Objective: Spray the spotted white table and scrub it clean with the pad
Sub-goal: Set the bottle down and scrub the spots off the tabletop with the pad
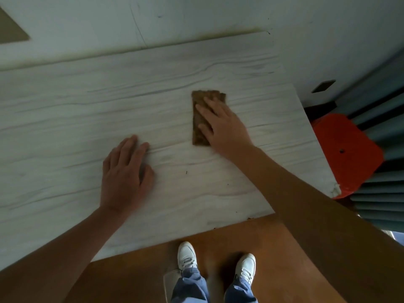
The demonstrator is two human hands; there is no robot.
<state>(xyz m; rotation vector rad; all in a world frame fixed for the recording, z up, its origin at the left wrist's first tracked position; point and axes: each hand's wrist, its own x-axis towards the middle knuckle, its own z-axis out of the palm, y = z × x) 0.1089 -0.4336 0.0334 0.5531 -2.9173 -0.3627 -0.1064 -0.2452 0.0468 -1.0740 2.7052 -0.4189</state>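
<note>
Pale wood-grain desk (65, 119) spreads beneath you. Your right hand (225, 125) presses the scrub pad (198, 119) with straight fingers (206, 110); your left hand (124, 173) lies flat, holding nothing.

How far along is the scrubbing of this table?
In hand: the right hand presses the pad flat on the table; the left hand rests flat nearby. Most of the surface looks unspotted. Left: small dark specks toward the front edge. Spraying cannot be judged.
</note>
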